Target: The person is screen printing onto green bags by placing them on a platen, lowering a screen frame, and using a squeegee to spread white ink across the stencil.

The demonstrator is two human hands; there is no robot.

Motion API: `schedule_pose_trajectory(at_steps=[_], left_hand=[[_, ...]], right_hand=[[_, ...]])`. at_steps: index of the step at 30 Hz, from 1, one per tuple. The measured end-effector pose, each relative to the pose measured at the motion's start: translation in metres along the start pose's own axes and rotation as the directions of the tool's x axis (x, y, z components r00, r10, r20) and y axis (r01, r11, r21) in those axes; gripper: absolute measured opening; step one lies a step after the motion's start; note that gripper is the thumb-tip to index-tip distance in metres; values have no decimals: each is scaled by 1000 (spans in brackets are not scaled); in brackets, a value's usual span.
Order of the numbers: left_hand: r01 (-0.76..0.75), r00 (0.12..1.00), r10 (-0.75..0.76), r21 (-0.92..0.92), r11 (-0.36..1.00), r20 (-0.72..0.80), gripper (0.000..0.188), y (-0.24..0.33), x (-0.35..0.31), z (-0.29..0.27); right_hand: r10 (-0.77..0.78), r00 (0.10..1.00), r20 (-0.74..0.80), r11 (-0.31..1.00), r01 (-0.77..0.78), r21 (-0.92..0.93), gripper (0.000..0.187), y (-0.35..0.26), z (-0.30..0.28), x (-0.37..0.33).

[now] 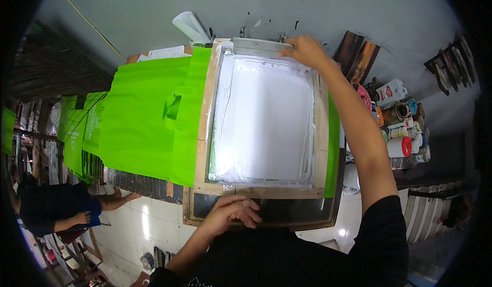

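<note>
- Far left, I see a co-worker (59,205) in a dark top and blue shorts, above a pale tiled floor (141,223).
- Beside them, green bags (92,128) lie against a wire rack.
- Next, a large green bag (146,118) with a cut handle slot is spread over the table (134,181), its right side running up to the frame.
- Behind it, a white roll (190,28) leans toward the grey wall (328,8).
- The wooden frame (206,113) lies at the centre, before my body, around a whitish screen (266,123) with glossy smears along its edges.
- My left hand (230,215) is just beside the frame's near bar; its grip is loose, fingers half-curled. I cannot tell whether it touches the wood.
- Under that near bar, a dark panel (302,211) with a wooden rim juts toward me.
- At the frame's far end, the squeegee (256,46) lies crosswise. My right hand (303,51) has a narrow grip on its right end, arm stretched forward.
- Right of that arm, brown boards (359,56) lean on the wall.
- Farther right stand a white jug (392,92) and crowded cans (397,114).
</note>
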State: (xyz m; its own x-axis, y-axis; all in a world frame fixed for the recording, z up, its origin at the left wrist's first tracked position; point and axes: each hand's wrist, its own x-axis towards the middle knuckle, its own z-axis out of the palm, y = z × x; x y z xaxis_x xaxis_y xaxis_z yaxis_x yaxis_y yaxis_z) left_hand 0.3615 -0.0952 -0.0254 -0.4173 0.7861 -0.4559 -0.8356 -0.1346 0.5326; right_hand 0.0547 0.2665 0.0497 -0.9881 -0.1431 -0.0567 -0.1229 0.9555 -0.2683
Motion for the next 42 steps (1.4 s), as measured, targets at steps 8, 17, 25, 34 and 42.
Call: schedule_pose_trajectory(at_steps=[8,17,25,34,42], left_hand=[[-262,558,828,958,115,53,24,194,126,12],[62,644,759,983,-173,93,36,262,185,-29],[63,657,749,985,-163,82,35,213,142,-25],[34,665,743,990,-135,78,26,140,76,-7],[2,701,704,987,-162,114,13,78,15,14]], right_hand=[[95,940,-328,970,-162,-183,71,-13,50,-15],[33,948,-317,975,-101,-200,70,-28,61,-60],[39,964,-264,987,-79,-143,69,-58,67,-117],[50,973,-224,993,-71,-90,60,-98,89,-203],[11,971,-241,997,-28,-67,53,-131,109,-281]])
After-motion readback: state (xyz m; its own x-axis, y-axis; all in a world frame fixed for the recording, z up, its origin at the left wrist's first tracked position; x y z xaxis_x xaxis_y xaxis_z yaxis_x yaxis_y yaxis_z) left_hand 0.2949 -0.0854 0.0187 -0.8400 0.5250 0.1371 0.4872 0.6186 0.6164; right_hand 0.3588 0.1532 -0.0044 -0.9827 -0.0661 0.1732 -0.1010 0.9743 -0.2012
